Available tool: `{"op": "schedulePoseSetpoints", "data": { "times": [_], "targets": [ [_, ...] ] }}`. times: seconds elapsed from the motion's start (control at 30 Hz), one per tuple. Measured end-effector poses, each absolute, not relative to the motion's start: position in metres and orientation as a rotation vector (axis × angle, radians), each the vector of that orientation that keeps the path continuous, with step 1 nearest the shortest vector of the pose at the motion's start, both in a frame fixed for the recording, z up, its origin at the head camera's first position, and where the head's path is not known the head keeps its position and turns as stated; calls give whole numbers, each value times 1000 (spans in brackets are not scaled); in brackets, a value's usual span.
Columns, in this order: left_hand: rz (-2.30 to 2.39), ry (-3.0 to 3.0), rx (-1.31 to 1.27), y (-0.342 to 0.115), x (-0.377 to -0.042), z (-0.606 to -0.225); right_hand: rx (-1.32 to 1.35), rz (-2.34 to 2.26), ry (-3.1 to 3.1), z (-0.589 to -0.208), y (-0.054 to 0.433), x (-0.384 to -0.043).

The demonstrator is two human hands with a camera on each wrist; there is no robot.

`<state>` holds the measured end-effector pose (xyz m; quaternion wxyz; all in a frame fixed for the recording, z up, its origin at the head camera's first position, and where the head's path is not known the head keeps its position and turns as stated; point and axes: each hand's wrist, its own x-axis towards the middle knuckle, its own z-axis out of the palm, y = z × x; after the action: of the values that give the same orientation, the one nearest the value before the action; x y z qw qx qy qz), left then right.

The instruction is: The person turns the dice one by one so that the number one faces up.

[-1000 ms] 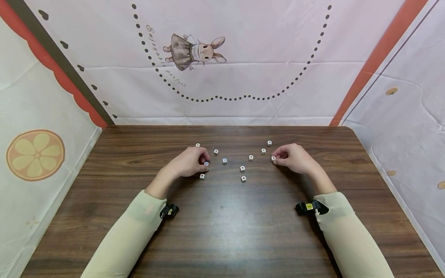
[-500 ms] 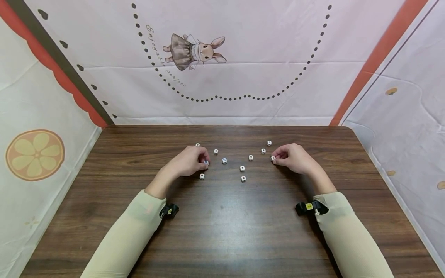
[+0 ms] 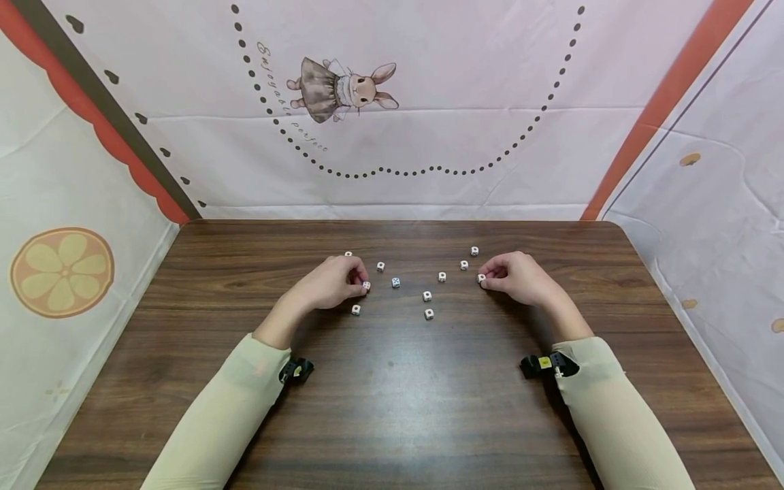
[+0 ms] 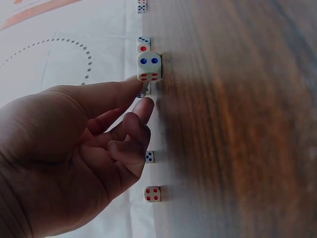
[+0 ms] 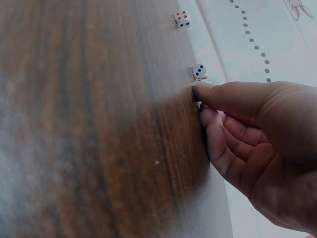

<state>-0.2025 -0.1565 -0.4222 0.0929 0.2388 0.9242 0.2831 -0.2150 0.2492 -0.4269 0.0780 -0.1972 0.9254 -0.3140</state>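
My left hand (image 3: pixel 331 283) pinches a small white die (image 3: pixel 366 286) between thumb and fingertips, its red pips facing up. In the left wrist view the thumb and fingers mostly hide that die. Just nearer than the left thumb lies another die (image 3: pixel 356 310) with one pip up. My right hand (image 3: pixel 520 278) has its thumb and forefinger around a die (image 3: pixel 481 278) that shows one pip on top. From the right wrist view this die is largely covered by the thumb (image 5: pixel 225 96). Beyond the left fingers sit two more dice, one of them at the knuckles (image 3: pixel 348 254).
Several white dice lie between the hands, including one with blue pips up (image 3: pixel 395 282) and one with a single pip up (image 3: pixel 427 296). Two dice (image 3: pixel 474 251) stand behind the right fingertips. Printed cloth (image 3: pixel 459 136) borders the brown table (image 3: pixel 392 422).
The die in my left fingers has turned over: its top showed dark pips and now shows red ones. It shifted slightly away from me. My right hand stays still.
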Motion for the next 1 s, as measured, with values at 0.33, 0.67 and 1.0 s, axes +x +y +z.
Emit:
{"op": "schedulePoseSetpoints", "data": {
  "times": [0.33,0.67,1.0],
  "targets": [
    [827,2735,688,-156,-202,-420,-582,-941,2767,-426,249,-215],
    [788,2733,660,-157,-202,-420,-575,-947,2767,-426,249,-215],
    [780,2746,671,-155,-201,-422,-569,-956,2765,-427,248,-215]
  ]
}}
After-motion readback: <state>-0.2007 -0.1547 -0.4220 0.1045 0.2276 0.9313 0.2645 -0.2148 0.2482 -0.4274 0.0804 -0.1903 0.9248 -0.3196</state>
